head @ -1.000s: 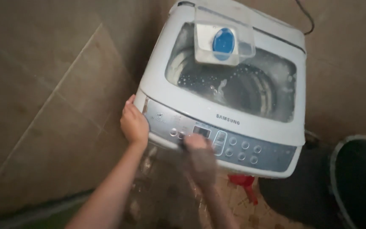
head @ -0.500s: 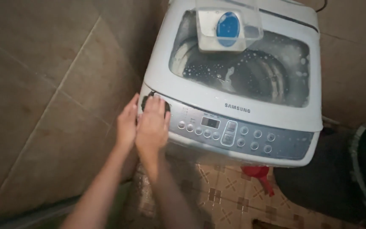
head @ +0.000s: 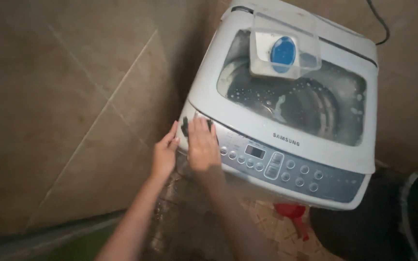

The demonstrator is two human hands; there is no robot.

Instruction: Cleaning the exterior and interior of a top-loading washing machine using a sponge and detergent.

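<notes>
The right hand (head: 203,147) pressed a dark cloth (head: 186,126) flat under its extended fingers against the left end of the washing machine's control panel (head: 291,169). The left hand (head: 164,153) rested with loose, released fingers on the washing machine (head: 204,92)'s front left corner, just beside it.

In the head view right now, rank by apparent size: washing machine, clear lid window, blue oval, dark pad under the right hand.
1. washing machine
2. clear lid window
3. blue oval
4. dark pad, mostly hidden by the right hand, so unsure
</notes>
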